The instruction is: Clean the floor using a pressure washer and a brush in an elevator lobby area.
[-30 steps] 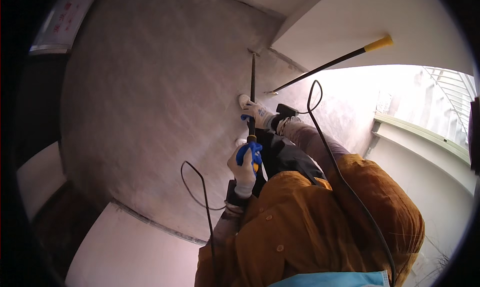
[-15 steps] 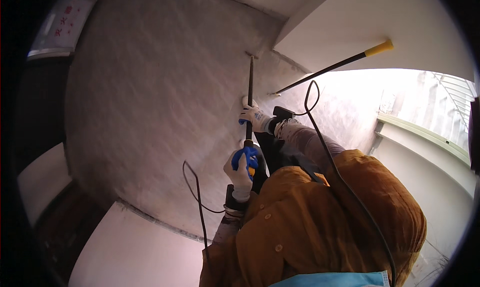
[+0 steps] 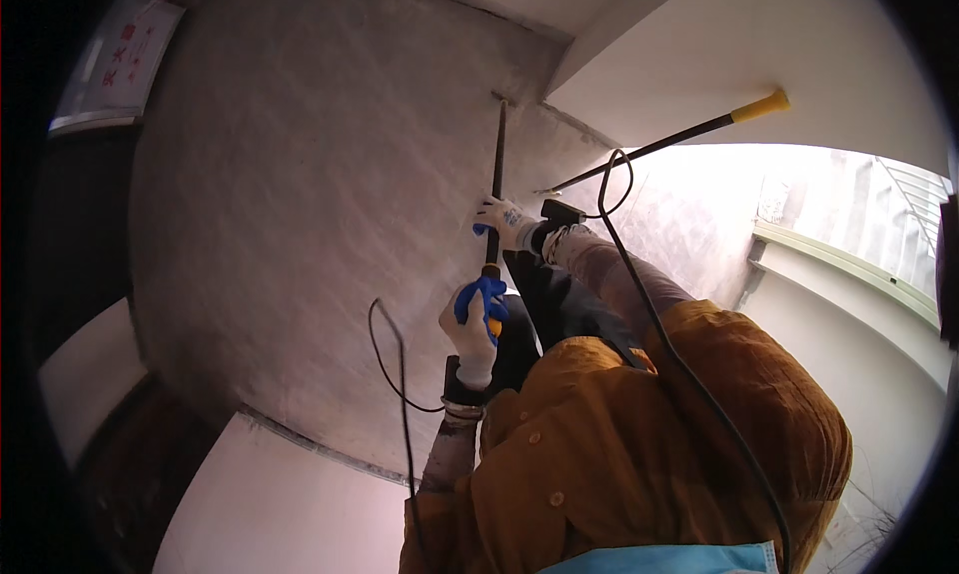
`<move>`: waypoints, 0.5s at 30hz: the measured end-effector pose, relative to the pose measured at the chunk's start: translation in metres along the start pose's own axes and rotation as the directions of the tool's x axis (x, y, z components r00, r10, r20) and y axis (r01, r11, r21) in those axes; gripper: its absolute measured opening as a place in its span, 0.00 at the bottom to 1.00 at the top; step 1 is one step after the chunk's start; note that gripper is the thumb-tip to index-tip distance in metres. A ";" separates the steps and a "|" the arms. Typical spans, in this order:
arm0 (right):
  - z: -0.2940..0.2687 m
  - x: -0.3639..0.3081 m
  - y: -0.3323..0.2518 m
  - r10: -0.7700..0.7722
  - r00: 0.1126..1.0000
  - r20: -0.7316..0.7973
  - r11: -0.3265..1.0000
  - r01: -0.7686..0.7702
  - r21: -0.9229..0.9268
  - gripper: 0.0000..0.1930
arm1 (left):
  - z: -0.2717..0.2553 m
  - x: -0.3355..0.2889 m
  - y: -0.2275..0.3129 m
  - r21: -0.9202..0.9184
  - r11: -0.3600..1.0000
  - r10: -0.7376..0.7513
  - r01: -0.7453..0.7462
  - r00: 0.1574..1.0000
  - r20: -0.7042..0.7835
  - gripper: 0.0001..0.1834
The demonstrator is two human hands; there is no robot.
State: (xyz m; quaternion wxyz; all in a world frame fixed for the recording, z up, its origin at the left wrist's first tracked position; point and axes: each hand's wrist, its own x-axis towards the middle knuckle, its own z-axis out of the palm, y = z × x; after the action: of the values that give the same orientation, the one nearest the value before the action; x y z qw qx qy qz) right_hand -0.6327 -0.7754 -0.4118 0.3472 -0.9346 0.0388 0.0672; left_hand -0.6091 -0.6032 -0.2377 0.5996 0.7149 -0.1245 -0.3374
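Note:
Both hands wear white gloves with blue palms, and both are closed round one long-handled scraper (image 3: pixel 500 149). My left hand (image 3: pixel 470 316) wraps the yellow-and-black grip at the near end. Further along the dark shaft, my right hand (image 3: pixel 505 222) grips it. The scraper slants away from me, and its small, narrow head touches the grey concrete floor (image 3: pixel 300 194) near the far wall corner; the blade is too small to make out well. A second long-handled tool (image 3: pixel 659 136), dark with a yellow grip, leans to the right of my right hand.
White walls (image 3: pixel 759 44) rise at the far right, with a step-like corner near the scraper's head. Bright light falls by a pale green sill (image 3: pixel 839 259) at right. A white wall panel (image 3: pixel 290 504) stands at lower left. Black cables (image 3: pixel 659 324) loop from my wrists.
The scraper and both hands have shifted slightly away from me and to the left. Its head is a little further along the floor. Both hands keep their hold.

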 end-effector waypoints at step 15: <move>-0.020 0.023 0.053 0.003 0.987 -0.163 0.981 0.029 0.192 0.16 | 0.035 0.057 0.036 -0.123 0.976 -0.189 0.182 0.981 -0.053 0.13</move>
State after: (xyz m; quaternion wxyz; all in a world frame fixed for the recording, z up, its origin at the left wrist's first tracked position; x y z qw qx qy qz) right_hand -0.6140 -0.8294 -0.4341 0.4324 -0.8990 0.0671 -0.0156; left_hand -0.5806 -0.6720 -0.2245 0.6104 0.6973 -0.0177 -0.3754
